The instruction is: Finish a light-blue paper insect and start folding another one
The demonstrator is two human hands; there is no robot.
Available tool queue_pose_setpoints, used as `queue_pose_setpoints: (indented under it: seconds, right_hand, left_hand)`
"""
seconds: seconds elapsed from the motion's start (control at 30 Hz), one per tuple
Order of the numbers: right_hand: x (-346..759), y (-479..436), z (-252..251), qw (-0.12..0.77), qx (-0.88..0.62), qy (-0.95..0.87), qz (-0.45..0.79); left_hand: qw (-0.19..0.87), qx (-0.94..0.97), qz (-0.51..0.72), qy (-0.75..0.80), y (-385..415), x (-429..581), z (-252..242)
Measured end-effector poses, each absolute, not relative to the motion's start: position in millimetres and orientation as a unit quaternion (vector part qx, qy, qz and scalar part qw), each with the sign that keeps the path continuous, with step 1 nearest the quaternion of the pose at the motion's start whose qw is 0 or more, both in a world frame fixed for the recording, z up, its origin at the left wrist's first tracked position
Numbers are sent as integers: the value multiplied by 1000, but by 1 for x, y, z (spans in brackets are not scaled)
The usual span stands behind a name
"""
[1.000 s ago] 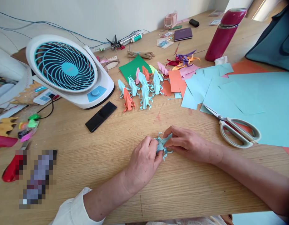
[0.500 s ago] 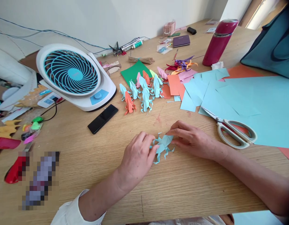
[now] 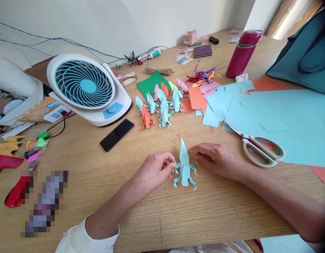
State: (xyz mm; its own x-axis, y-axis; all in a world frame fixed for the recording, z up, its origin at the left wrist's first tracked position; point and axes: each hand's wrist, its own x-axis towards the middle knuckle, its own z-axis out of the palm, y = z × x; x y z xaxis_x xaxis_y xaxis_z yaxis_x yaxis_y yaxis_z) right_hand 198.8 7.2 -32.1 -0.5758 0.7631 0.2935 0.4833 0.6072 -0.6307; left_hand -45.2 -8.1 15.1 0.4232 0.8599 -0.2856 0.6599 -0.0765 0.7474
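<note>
A small light-blue folded-paper figure with a pointed upright top and thin curled legs [image 3: 184, 172] stands on the light-brown wood-grain table [image 3: 204, 214], between the person's two bare hands and directly in front of them. The left hand [image 3: 155, 170], coming out of a loose white cloth sleeve [image 3: 95, 235], has its thumb and forefinger drawn nearly together at the figure's upper left leg; whether they pinch that leg or only touch it, I cannot tell. The right hand [image 3: 217, 158] is loosely curved and not closed around the figure, its forefinger tip at the edge of the paper body (contact there is too fine to make out).

Beyond the hands stands a group of similar folded figures, among them a light-blue paper one [image 3: 164, 117] and, at its near left side, an orange paper one [image 3: 145, 117]. A flat green paper sheet [image 3: 150, 82] lies behind the group. Left of the figures is a black rectangular phone [image 3: 116, 135], near a white round desk fan with a blue grille [image 3: 88, 86]. To the right, grey-handled metal scissors [image 3: 242, 134] rest partly over light-blue paper sheets [image 3: 304, 130].
</note>
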Motion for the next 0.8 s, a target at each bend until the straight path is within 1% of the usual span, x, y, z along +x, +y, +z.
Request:
queue_pose_setpoints:
  seconds: [0.07, 0.13, 0.23, 0.37, 0.43, 0.5, 0.6, 0.7, 0.8]
  right_hand:
    - [199, 8, -31, 283, -376, -844, 257]
    - [200, 9, -30, 291, -389, -835, 257]
    - [202, 6, -25, 305, -412, -824, 242]
    - [196, -17, -17, 299, -440, -822, 205]
    - [189, -36, -15, 287, -452, -827, 173]
    - [181, -56, -16, 276, -475, -824, 138]
    - [168, -80, -21, 258, -515, -811, 99]
    - [156, -91, -26, 255, -545, -796, 67]
    - [147, -88, -30, 277, -584, -760, 67]
  left_hand:
    - [452, 707, 94, 535, -6, -47, 17]
    - [406, 723, 92, 551, -3, -48, 17]
    - [319, 760, 123, 553, 4, -47, 13]
    - [301, 772, 152, 539, 15, -37, 4]
    - [321, 769, 142, 535, 20, -30, -1]
    - [365, 758, 119, 527, 25, -24, -7]
    - [421, 732, 128, 520, 31, -22, -16]
    - [467, 696, 179, 516, 33, -26, -19]
    - [508, 642, 267, 508, 33, -31, -12]
